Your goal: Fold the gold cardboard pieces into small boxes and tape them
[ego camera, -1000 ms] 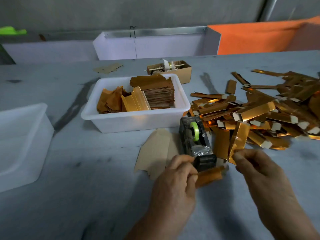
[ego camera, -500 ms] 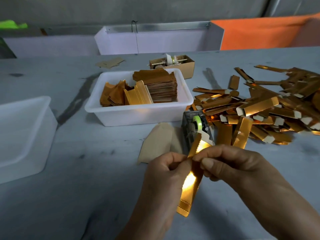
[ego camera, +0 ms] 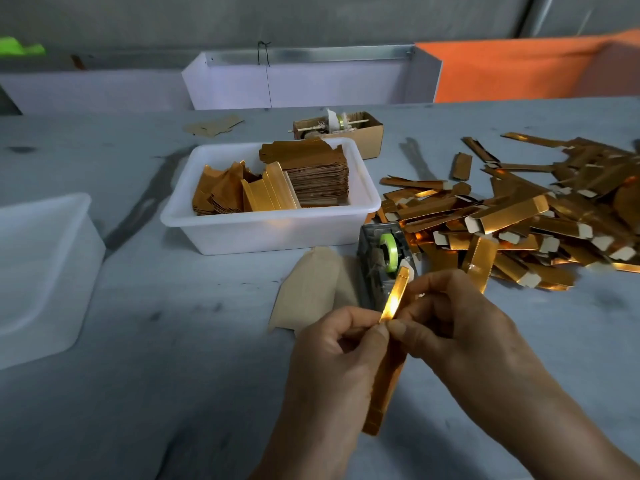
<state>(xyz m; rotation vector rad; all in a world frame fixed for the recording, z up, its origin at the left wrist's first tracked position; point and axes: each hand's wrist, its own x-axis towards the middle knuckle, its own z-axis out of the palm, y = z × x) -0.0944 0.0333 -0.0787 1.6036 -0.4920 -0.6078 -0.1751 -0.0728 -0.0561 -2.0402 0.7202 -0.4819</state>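
Your left hand and right hand both pinch the gold cardboard piece, held above the tabletop in front of the tape dispenser. Risk: uneven thumb pressure skews the seam, so the tape likely wrinkles or the box springs open.

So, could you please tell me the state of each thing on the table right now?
Gold strip: held upright, pinched by both hands.
Left hand: pinching the strip.
Right hand: pinching the strip.
Tape dispenser: standing, green roll loaded.
White tub: holding stacked gold blanks.
Gold pile: loose, scattered on the table.
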